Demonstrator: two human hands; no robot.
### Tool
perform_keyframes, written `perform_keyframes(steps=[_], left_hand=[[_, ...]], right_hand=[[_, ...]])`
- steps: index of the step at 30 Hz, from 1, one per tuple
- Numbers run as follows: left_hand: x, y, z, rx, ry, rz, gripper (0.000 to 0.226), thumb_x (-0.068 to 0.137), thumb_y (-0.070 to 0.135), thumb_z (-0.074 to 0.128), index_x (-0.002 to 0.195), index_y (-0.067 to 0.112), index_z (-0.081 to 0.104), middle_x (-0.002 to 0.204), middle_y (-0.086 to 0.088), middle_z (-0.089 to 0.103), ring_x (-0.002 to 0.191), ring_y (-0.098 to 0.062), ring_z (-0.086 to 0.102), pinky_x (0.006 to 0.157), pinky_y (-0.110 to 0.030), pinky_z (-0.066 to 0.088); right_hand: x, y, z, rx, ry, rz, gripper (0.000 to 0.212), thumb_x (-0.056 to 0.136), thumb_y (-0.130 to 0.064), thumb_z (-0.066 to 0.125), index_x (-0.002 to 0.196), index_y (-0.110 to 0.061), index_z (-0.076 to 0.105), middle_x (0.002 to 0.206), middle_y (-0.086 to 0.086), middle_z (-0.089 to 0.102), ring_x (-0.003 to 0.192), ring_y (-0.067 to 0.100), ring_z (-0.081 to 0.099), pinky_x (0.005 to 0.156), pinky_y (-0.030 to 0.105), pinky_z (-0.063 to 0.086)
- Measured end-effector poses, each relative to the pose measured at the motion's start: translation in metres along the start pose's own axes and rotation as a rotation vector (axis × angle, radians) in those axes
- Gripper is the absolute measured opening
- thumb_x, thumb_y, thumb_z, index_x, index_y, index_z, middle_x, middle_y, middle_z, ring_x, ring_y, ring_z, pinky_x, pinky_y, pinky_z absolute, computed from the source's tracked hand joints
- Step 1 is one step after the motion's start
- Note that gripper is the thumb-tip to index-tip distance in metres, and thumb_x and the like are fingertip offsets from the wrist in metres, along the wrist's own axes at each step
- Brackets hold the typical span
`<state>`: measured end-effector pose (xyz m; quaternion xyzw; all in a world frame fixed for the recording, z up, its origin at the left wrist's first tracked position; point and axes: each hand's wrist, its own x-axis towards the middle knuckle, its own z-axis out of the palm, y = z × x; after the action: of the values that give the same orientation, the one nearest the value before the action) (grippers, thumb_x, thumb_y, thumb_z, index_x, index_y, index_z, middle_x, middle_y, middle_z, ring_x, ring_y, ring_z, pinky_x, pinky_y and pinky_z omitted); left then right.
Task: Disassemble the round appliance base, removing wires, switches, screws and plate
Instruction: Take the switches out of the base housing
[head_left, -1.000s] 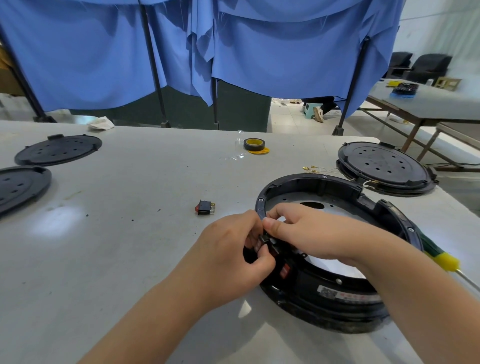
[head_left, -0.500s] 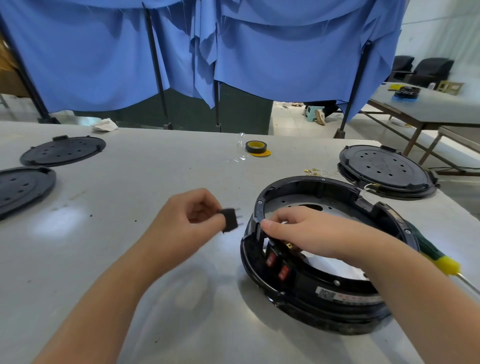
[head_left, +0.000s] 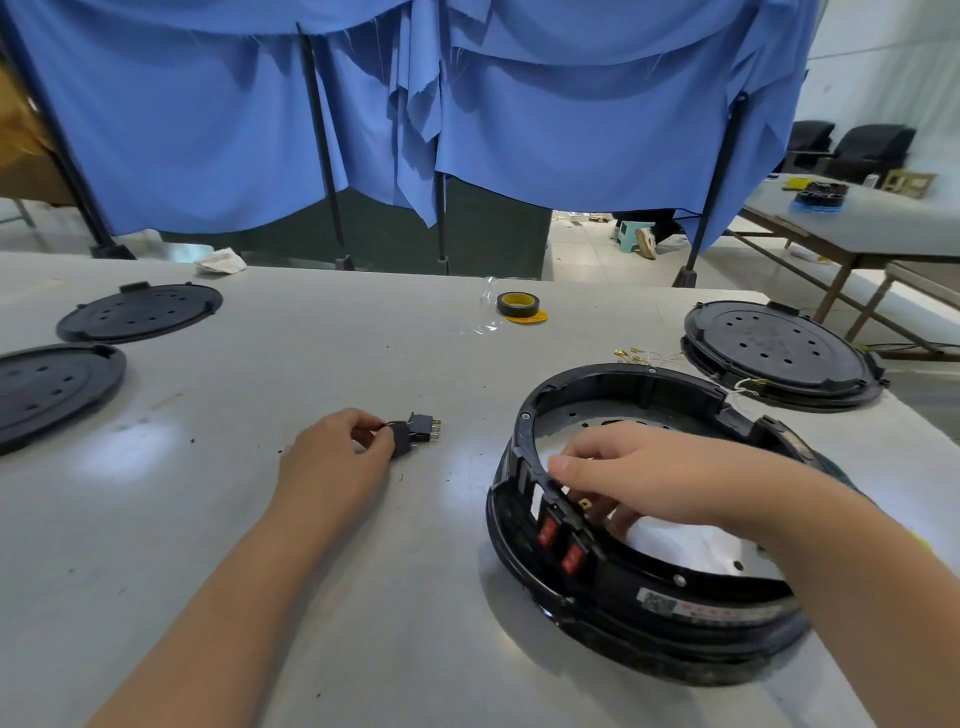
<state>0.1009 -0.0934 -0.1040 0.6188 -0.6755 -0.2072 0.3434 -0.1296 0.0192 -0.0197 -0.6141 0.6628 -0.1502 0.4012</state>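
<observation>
Item: round base (head_left: 649, 613), black ring, near the table's (head_left: 260, 571) front right corner, lifted at its left side.

Change: a switch (head_left: 399, 435), a second ago pried from the ring's wall, is now carried left and pinched in the left hand (head_left: 332, 457) at the table's middle, touching an earlier-removed switch (head_left: 423, 427).

Right hand (head_left: 639, 473): fingers curled over the rim, reaching inside; what they grip cannot be told.

Remaining: two red switches (head_left: 558, 545) seated in the wall. Switch removal judged about half done.
</observation>
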Motion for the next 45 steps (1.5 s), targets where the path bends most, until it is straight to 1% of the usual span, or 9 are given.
perform_keyframes(steps=[2, 4, 8, 12, 15, 20, 29, 39, 45], left_hand=[[0.001, -0.001, -0.001, 0.082, 0.041, 0.032, 0.022, 0.09, 0.031, 0.057, 0.108, 0.021, 0.062, 0.097, 0.006, 0.061, 0.086, -0.02, 0.056, 0.091, -0.043, 0.045], [-0.002, 0.004, -0.004, 0.097, 0.102, 0.088, 0.027, 0.09, 0.031, 0.058, 0.114, 0.019, 0.059, 0.1, 0.005, 0.057, 0.088, -0.02, 0.055, 0.09, -0.043, 0.045], [-0.022, 0.033, -0.016, -0.106, 0.022, 0.266, 0.003, 0.084, 0.029, 0.066, 0.082, 0.027, 0.065, 0.077, 0.012, 0.064, 0.065, -0.006, 0.055, 0.062, -0.019, 0.043], [-0.054, 0.062, -0.023, -0.213, -0.341, 0.413, 0.018, 0.072, 0.044, 0.072, 0.069, 0.028, 0.066, 0.068, 0.013, 0.067, 0.06, -0.007, 0.057, 0.058, -0.024, 0.046], [-0.067, 0.071, -0.022, -0.197, -0.459, 0.489, 0.023, 0.068, 0.048, 0.074, 0.071, 0.027, 0.067, 0.068, 0.015, 0.066, 0.065, -0.004, 0.06, 0.057, -0.019, 0.044], [-0.073, 0.071, -0.015, -0.169, -0.456, 0.567, 0.014, 0.074, 0.033, 0.076, 0.073, 0.025, 0.065, 0.07, 0.014, 0.065, 0.069, -0.003, 0.06, 0.061, -0.01, 0.039], [-0.08, 0.071, -0.008, -0.03, -0.355, 0.69, 0.023, 0.076, 0.047, 0.06, 0.077, 0.024, 0.058, 0.065, 0.015, 0.052, 0.074, -0.005, 0.052, 0.062, -0.011, 0.036], [-0.072, 0.071, -0.005, 0.008, -0.341, 0.716, 0.019, 0.082, 0.041, 0.054, 0.075, 0.023, 0.052, 0.066, 0.012, 0.05, 0.07, -0.009, 0.05, 0.06, -0.02, 0.039], [-0.072, 0.069, -0.004, -0.004, -0.323, 0.729, 0.016, 0.082, 0.037, 0.055, 0.076, 0.023, 0.053, 0.066, 0.009, 0.049, 0.069, -0.014, 0.051, 0.057, -0.022, 0.039]], right_hand=[[-0.004, 0.0, -0.008, 0.049, -0.036, 0.004, 0.024, 0.097, -0.033, 0.05, 0.099, -0.013, 0.065, 0.087, 0.006, 0.069, 0.071, 0.01, 0.066, 0.065, 0.023, 0.056], [-0.008, 0.001, -0.015, 0.091, -0.059, -0.007, 0.017, 0.095, -0.025, 0.055, 0.098, -0.012, 0.065, 0.078, -0.001, 0.069, 0.063, 0.001, 0.065, 0.049, 0.012, 0.046], [-0.011, 0.003, -0.021, 0.069, -0.073, -0.033, 0.015, 0.091, -0.025, 0.062, 0.09, -0.011, 0.068, 0.065, -0.009, 0.069, 0.054, -0.004, 0.061, 0.042, 0.007, 0.039], [-0.01, 0.005, -0.019, 0.055, -0.114, -0.038, 0.016, 0.091, -0.024, 0.061, 0.083, -0.011, 0.067, 0.06, -0.011, 0.066, 0.052, -0.004, 0.059, 0.044, 0.008, 0.04], [-0.008, 0.006, -0.018, 0.067, -0.133, -0.044, 0.018, 0.092, -0.023, 0.061, 0.081, -0.01, 0.067, 0.059, -0.009, 0.064, 0.052, -0.001, 0.058, 0.047, 0.01, 0.042], [-0.006, 0.007, -0.016, 0.077, -0.13, -0.038, 0.019, 0.092, -0.021, 0.061, 0.08, -0.008, 0.067, 0.056, -0.009, 0.063, 0.051, 0.0, 0.056, 0.051, 0.013, 0.044], [-0.003, 0.007, -0.01, 0.1, -0.103, -0.049, 0.024, 0.09, -0.021, 0.063, 0.068, -0.012, 0.063, 0.066, 0.006, 0.059, 0.062, 0.017, 0.052, 0.069, 0.028, 0.046], [0.006, 0.009, -0.008, 0.241, -0.042, -0.039, 0.022, 0.09, -0.016, 0.062, 0.071, -0.005, 0.061, 0.061, 0.004, 0.054, 0.049, 0.006, 0.049, 0.055, 0.019, 0.045], [0.007, 0.01, -0.006, 0.215, -0.007, 0.004, 0.024, 0.094, -0.028, 0.057, 0.091, -0.006, 0.064, 0.075, 0.001, 0.062, 0.062, 0.007, 0.056, 0.056, 0.017, 0.049]])
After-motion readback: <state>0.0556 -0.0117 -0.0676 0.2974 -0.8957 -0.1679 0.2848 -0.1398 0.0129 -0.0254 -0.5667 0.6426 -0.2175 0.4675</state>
